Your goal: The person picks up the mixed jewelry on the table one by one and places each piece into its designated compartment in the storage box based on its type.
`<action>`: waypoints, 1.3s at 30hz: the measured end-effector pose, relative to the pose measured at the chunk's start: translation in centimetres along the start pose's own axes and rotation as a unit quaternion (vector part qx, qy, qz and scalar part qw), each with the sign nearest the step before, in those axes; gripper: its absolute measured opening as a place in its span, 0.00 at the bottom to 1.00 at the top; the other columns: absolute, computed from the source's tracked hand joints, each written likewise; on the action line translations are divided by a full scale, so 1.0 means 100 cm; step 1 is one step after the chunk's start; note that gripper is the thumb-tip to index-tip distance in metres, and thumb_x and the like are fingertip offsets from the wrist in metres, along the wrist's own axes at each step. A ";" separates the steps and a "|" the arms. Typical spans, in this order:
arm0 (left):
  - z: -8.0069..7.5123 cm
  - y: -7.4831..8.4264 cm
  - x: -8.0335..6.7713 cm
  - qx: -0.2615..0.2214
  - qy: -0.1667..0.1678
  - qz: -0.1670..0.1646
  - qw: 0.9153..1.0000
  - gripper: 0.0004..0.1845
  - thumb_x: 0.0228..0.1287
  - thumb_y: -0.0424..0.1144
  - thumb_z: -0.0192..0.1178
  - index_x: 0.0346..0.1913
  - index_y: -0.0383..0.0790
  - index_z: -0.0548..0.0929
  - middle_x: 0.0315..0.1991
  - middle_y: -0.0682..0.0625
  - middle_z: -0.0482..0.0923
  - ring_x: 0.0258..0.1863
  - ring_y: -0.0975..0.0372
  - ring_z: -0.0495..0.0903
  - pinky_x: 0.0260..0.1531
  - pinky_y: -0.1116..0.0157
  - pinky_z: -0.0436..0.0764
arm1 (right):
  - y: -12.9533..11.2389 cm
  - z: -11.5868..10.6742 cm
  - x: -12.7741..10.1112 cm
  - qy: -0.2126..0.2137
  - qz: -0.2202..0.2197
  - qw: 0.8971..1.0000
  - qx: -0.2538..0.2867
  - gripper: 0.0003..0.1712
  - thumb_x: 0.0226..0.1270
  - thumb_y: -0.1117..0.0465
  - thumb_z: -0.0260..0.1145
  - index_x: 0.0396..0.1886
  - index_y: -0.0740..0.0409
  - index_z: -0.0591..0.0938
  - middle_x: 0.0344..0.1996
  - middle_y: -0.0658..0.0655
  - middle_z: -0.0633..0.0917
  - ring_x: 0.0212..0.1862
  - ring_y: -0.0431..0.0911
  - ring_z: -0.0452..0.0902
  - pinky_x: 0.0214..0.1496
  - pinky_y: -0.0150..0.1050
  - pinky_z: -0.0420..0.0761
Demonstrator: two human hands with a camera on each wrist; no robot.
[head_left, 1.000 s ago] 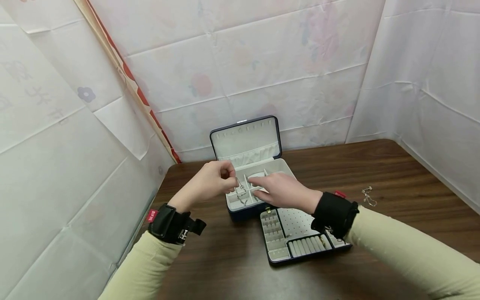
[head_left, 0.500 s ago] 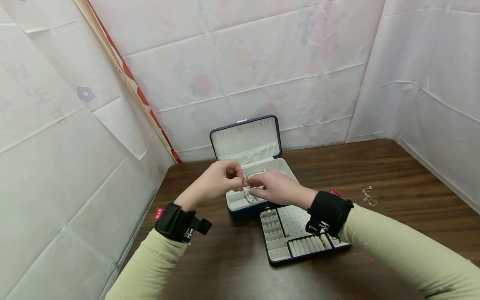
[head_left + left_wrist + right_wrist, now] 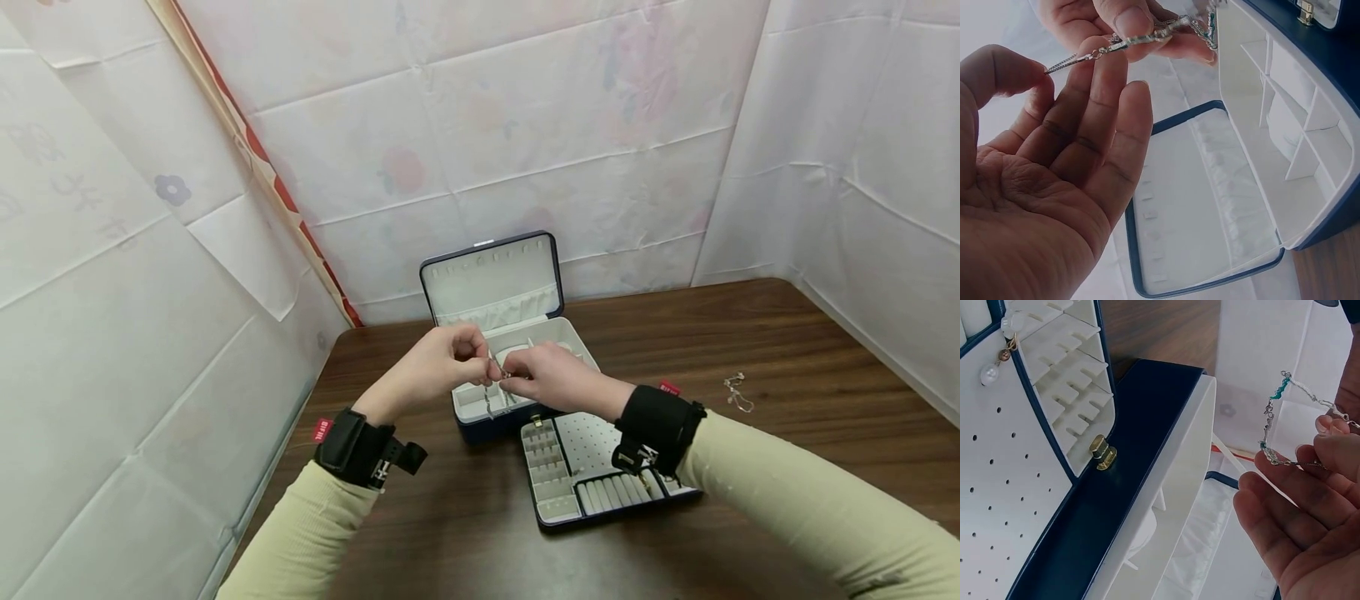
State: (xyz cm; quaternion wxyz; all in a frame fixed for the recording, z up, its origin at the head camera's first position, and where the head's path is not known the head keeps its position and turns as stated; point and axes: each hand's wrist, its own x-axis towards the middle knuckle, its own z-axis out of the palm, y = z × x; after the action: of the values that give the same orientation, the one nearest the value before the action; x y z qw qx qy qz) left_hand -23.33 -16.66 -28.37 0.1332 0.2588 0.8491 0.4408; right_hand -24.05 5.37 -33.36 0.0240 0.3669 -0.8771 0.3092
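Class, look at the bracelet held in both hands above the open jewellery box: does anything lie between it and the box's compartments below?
Nothing visible does. The bracelet, pinched by the left hand and right hand, hangs above the jewellery box, lid up; the removed tray sits beside it.

Over the last second my right hand (image 3: pixel 551 377) came left off the jewellery box (image 3: pixel 517 367) compartments to meet my left hand (image 3: pixel 438 367), and both now pinch the chain (image 3: pixel 501 377) above the box.

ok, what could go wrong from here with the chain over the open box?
The thin silver chain is only pinched between fingertips of left hand and right hand; it may slip into the open navy jewellery box. Its hanging loop could tangle or snag on the white compartment dividers.
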 end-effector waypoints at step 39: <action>0.010 -0.036 0.008 0.012 0.040 -0.037 0.998 0.10 0.73 0.50 0.63 0.43 0.48 0.88 0.36 0.50 0.86 0.38 0.54 0.87 0.43 0.54 0.83 | 0.008 -0.006 -0.003 0.025 0.017 0.998 0.047 0.10 0.78 0.58 0.62 0.45 0.56 0.87 0.27 0.45 0.84 0.27 0.38 0.69 0.34 0.34 0.71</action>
State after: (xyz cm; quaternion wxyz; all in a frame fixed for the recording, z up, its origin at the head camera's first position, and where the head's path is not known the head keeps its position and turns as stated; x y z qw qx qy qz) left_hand -24.67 -17.21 -31.90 0.1122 0.2110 0.8682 0.4349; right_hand -24.46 6.30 -33.34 0.0238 0.3451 -0.8665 0.3599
